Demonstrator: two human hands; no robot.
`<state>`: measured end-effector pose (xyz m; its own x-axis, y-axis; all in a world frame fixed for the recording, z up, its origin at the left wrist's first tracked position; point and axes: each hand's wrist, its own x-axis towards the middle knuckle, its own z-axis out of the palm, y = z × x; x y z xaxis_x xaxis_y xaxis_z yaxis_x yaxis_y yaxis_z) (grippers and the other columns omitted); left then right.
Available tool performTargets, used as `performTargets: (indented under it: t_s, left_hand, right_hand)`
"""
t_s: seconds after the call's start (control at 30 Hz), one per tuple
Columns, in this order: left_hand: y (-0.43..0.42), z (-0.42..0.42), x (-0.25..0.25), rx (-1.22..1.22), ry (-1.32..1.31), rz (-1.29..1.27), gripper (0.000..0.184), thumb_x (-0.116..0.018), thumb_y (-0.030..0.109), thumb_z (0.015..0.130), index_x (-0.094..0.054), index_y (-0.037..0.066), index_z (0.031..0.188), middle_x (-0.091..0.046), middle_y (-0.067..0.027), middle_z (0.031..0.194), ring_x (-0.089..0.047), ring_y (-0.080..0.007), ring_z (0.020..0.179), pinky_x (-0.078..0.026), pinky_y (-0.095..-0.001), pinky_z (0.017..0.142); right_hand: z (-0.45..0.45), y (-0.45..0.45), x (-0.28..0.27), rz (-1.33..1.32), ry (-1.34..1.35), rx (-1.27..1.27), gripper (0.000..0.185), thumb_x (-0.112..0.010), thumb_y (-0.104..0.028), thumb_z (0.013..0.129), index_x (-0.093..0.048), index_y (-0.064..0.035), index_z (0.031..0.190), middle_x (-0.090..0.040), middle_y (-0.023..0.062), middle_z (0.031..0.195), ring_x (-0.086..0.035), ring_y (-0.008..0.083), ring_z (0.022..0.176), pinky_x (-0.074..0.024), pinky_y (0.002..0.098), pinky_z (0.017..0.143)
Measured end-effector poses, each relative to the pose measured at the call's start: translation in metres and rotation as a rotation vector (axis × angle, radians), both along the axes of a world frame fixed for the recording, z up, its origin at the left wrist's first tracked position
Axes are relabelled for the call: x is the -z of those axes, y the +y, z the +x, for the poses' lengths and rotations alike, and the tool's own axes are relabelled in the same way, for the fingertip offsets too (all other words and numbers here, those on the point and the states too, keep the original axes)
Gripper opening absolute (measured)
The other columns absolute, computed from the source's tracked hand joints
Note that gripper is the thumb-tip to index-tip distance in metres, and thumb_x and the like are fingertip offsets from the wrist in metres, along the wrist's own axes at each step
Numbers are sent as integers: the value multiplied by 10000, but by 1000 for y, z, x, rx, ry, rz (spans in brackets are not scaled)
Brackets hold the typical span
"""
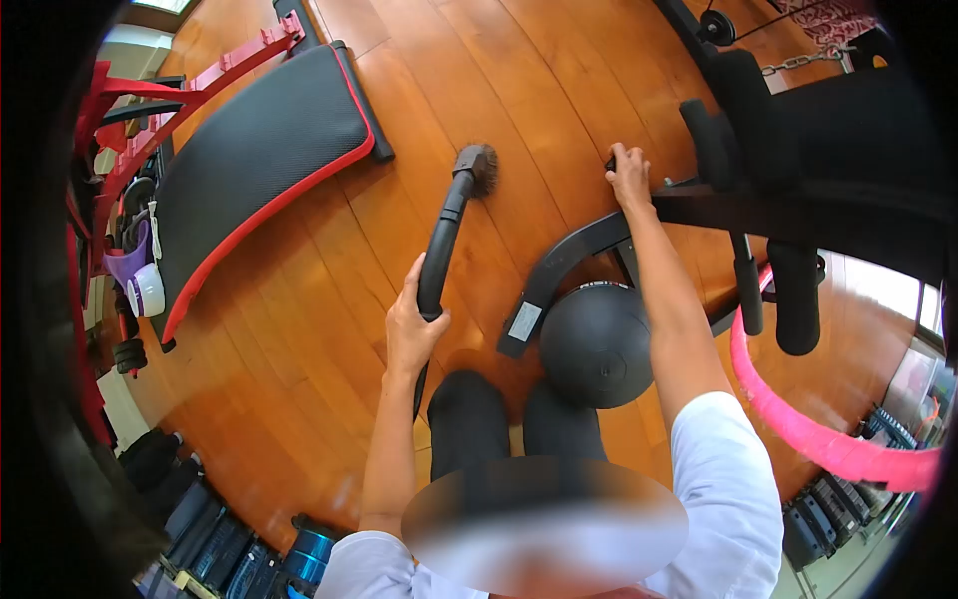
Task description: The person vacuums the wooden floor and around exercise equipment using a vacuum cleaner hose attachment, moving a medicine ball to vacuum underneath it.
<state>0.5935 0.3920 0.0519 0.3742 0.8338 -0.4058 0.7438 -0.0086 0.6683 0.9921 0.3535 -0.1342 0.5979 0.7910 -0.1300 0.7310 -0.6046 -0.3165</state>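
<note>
My left hand point(411, 324) is wrapped around the black handle of a vacuum cleaner hose point(436, 262). At its far end a round brush head point(479, 170) with dark bristles is over the wooden floor. My right hand point(631, 178) is stretched forward near the front end of the black exercise machine beam point(718, 208). Its fingers are curled on a small black piece, mostly hidden by them. A black ball point(597, 344) sits by my right knee, beside the machine's curved foot point(559, 262).
A black padded bench point(269, 140) with red edging stands at the left, a purple and white item point(146, 288) beside it. Foam rollers point(795, 299) and a pink hoop point(798, 429) are at the right. Several dark items point(225, 559) line the lower left.
</note>
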Motion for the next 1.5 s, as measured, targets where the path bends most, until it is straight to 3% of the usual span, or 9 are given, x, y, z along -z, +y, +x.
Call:
performTargets:
  t_s: [0.13, 0.23, 0.57, 0.7, 0.77, 0.87, 1.1, 1.37, 1.5]
  left_hand:
    - [7, 3, -4, -1, -32, 10, 800, -657, 72, 693, -413, 157, 1450, -652, -171, 962, -650, -284, 799, -509, -376, 730]
    - [6, 8, -9, -9, -22, -10, 802, -662, 80, 704, -400, 160, 1457, -653, -184, 983, -655, -304, 815, -520, -381, 741]
    - [-11, 30, -6, 18, 6, 41, 882, -708, 88, 717, -300, 158, 1496, -640, -231, 1103, -652, -386, 949, -537, -444, 814]
    - [-30, 39, 7, 2, 24, 103, 805, -713, 104, 724, -336, 96, 1436, -633, -233, 1096, -647, -399, 944, -536, -470, 805]
    - [-41, 46, 7, -14, 95, 96, 652, -725, 126, 741, -415, 29, 1305, -638, -275, 1064, -647, -433, 922, -527, -498, 795]
    - [-46, 47, 14, -32, 46, 84, 683, -750, 170, 749, -412, -9, 1315, -624, -294, 1081, -635, -452, 917, -519, -517, 771]
    - [72, 71, 75, -171, -3, 67, 725, -706, 279, 820, -351, 29, 1400, -644, -323, 1004, -639, -480, 892, -500, -554, 763]
    - [162, 95, 94, -105, -55, 127, 702, -736, 315, 781, -384, -16, 1291, -652, -309, 901, -638, -484, 797, -506, -542, 691]
    - [58, 67, 78, -14, -34, 41, 793, -761, 239, 744, -340, -28, 1361, -647, -316, 894, -642, -475, 792, -511, -538, 680]
  right_hand:
    - [-29, -22, -94, 235, 0, -54, 350, -690, -159, 817, -532, -171, 1129, -516, 144, 1075, -567, 384, 990, -531, 471, 829]
    - [-63, -60, -113, -138, -64, -26, 366, -700, -222, 823, -533, -171, 1145, -525, 133, 1080, -604, 354, 955, -559, 478, 720]
    - [-92, -27, -149, -149, 10, -30, 665, -732, -292, 818, -426, -87, 1372, -488, 217, 1243, -515, 408, 1143, -482, 499, 908]
    - [-182, 25, -167, 79, 876, 103, 757, -696, -324, 860, -338, -12, 1449, -494, 256, 1274, -548, 270, 1130, -443, 408, 980]
    - [-241, 18, -114, 379, 521, 21, 777, -674, -296, 889, -261, -26, 1489, -554, 214, 1163, -609, 215, 958, -516, 373, 844]
    - [-255, 38, -157, 239, 1065, 465, 678, -610, -167, 909, -242, -23, 1460, -577, 88, 753, -576, 160, 516, -486, 299, 453]
    - [-239, 165, -89, 263, 715, 153, 581, -586, -187, 892, -303, 26, 1352, -648, 274, 878, -644, 442, 773, -503, 523, 653]
    - [-204, 270, -56, 205, 727, 81, 710, -602, -190, 875, -191, 104, 1373, -651, 301, 897, -655, 439, 823, -531, 509, 690]
    - [-235, 134, -77, 373, 792, 207, 881, -629, -192, 862, -55, 41, 1489, -548, 111, 644, -559, 212, 482, -436, 350, 417]
